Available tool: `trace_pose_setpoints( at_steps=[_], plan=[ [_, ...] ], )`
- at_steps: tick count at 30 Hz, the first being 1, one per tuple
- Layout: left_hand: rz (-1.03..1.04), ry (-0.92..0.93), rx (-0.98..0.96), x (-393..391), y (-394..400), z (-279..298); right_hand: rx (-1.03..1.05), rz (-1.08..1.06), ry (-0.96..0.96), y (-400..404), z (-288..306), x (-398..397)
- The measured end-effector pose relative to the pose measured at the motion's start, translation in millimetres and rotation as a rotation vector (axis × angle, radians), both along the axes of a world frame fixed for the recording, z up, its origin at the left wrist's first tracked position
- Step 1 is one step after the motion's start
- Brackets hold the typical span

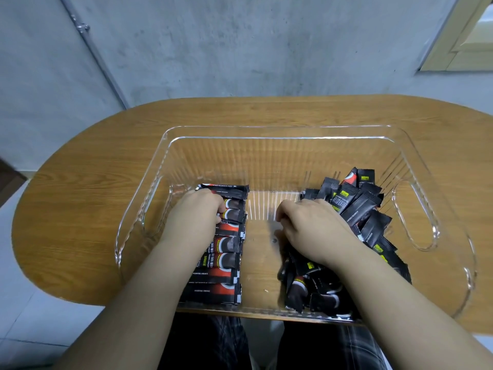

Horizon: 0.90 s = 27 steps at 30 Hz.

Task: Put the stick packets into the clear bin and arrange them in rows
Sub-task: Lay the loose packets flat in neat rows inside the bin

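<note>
I see one neat row (221, 252) under my curled left hand (198, 212); my right hand (306, 225) digs into the unsorted pile (357, 206), grasp unclear, in the clear bin (280, 130).

I see a clear, glossy plastic bin (266, 134) with ribbed walls on a matt wood-grain table (80, 209). The packets (226, 247) look like shiny black foil, and the wall (240, 49) behind is rough grey concrete.

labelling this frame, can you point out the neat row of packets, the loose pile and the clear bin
neat row of packets (222, 247): head view, on a packet midway down the row.
loose pile (357, 202): head view, on a dark packet atop the heap.
clear bin (280, 132): head view, on its far rim.
</note>
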State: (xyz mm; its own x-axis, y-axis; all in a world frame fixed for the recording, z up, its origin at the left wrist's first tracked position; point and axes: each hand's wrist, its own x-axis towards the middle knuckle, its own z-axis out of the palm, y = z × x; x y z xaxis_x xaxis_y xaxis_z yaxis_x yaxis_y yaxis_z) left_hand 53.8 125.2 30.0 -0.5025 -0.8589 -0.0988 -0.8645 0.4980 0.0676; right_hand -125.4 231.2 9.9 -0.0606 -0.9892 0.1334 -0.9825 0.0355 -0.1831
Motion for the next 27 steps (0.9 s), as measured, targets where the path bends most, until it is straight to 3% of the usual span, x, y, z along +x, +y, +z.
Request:
trace_pose_setpoints(
  at_steps=[4, 12, 27],
  plan=[
    [0.0, 0.053, -0.059, 2.2, 3.5, 0.0, -0.011, 0.006, 0.005, -0.2, -0.3, -0.6],
    [-0.053, -0.027, -0.1, -1.5, 4.2, 8.5, -0.017, 0.014, 0.027, -0.1, -0.8, -0.7],
    [-0.015, 0.009, 0.013, 4.6, -7.3, -1.2, 0.002, 0.015, 0.048, -0.3, -0.1, -0.2]
  ],
)
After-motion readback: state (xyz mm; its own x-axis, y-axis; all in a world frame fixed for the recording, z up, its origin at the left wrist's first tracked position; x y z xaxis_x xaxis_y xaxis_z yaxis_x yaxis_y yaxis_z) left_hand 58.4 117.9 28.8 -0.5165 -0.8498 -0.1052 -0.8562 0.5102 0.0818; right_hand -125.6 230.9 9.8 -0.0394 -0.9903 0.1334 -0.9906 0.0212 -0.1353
